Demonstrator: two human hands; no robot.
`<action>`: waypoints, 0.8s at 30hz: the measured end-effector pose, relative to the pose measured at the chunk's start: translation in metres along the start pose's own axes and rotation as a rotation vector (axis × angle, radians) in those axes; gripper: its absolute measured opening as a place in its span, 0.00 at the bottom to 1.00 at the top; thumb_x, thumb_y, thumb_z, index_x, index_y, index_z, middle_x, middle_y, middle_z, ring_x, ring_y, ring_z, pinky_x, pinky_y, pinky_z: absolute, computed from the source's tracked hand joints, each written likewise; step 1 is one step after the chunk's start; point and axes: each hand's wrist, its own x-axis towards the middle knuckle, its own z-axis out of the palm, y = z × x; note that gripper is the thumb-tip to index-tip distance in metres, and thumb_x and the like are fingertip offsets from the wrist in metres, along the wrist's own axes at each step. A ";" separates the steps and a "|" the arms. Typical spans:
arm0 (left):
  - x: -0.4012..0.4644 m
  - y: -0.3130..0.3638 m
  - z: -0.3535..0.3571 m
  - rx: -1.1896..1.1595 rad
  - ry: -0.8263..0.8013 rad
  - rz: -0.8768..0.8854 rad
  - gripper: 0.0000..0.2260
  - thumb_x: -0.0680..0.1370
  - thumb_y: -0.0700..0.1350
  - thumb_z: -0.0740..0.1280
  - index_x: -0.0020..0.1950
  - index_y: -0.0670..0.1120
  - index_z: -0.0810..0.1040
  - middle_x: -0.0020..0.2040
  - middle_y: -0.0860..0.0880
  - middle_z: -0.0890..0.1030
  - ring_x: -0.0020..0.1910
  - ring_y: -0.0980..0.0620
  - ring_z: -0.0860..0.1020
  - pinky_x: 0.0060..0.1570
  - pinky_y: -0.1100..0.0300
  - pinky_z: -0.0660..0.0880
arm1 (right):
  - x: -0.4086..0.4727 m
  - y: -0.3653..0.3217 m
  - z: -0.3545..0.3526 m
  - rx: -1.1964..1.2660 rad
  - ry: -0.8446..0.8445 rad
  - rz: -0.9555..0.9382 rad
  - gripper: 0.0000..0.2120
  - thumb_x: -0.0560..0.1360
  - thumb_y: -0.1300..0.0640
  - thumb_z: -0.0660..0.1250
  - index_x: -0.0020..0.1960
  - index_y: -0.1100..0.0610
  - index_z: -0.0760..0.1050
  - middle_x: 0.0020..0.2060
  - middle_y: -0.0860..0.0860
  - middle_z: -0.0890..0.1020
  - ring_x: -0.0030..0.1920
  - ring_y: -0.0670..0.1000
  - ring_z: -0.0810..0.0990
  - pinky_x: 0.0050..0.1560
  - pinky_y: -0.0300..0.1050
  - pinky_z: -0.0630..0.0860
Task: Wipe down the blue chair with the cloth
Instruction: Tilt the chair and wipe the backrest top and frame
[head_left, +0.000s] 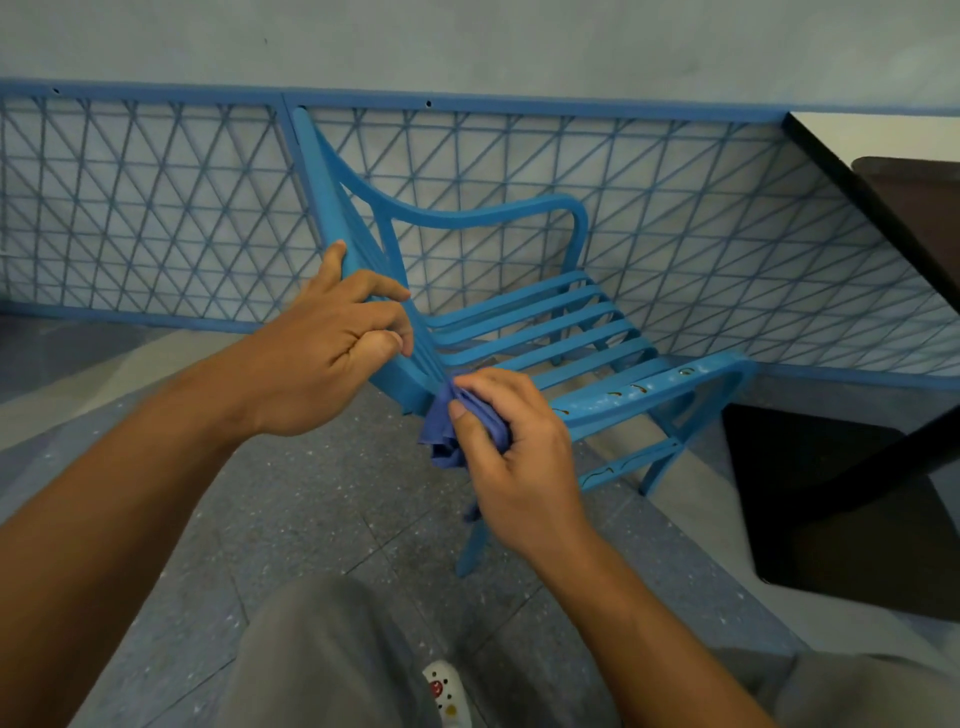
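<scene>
A blue slatted chair (545, 322) with curved armrests stands in front of me, its backrest on the left and its seat to the right. My left hand (332, 348) grips the backrest near its top edge, thumb behind and fingers curled over the front slats. A crumpled blue cloth (447, 441) is bunched in my right hand (514, 447), which presses it against the lower end of the backrest where it meets the seat. The near armrest (649, 389) shows chipped paint marks.
A blue metal lattice fence (156, 208) runs along the pale wall behind the chair. A dark table (883, 218) juts in at the right, with a dark shadowed area beneath it. Speckled grey floor tiles (322, 493) lie below; my grey trousers and a white shoe show at the bottom.
</scene>
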 end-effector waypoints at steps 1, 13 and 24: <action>0.000 0.001 0.001 -0.005 0.018 0.029 0.18 0.79 0.57 0.46 0.48 0.57 0.75 0.69 0.52 0.70 0.77 0.61 0.55 0.79 0.51 0.35 | 0.001 -0.005 0.009 0.015 0.001 -0.030 0.12 0.81 0.55 0.67 0.63 0.54 0.79 0.58 0.46 0.78 0.58 0.43 0.78 0.57 0.32 0.73; 0.001 0.000 0.006 -0.059 0.087 0.081 0.17 0.79 0.55 0.49 0.46 0.55 0.76 0.63 0.53 0.72 0.72 0.67 0.60 0.79 0.52 0.34 | -0.023 0.016 0.038 0.043 0.152 0.036 0.16 0.81 0.63 0.68 0.68 0.62 0.78 0.65 0.52 0.77 0.66 0.46 0.76 0.67 0.44 0.75; 0.001 0.006 0.003 0.003 0.103 0.076 0.18 0.80 0.54 0.48 0.46 0.53 0.76 0.58 0.51 0.75 0.67 0.62 0.66 0.79 0.52 0.36 | -0.036 0.025 0.050 0.075 0.168 0.022 0.21 0.80 0.62 0.69 0.73 0.61 0.73 0.71 0.51 0.74 0.72 0.48 0.72 0.71 0.49 0.73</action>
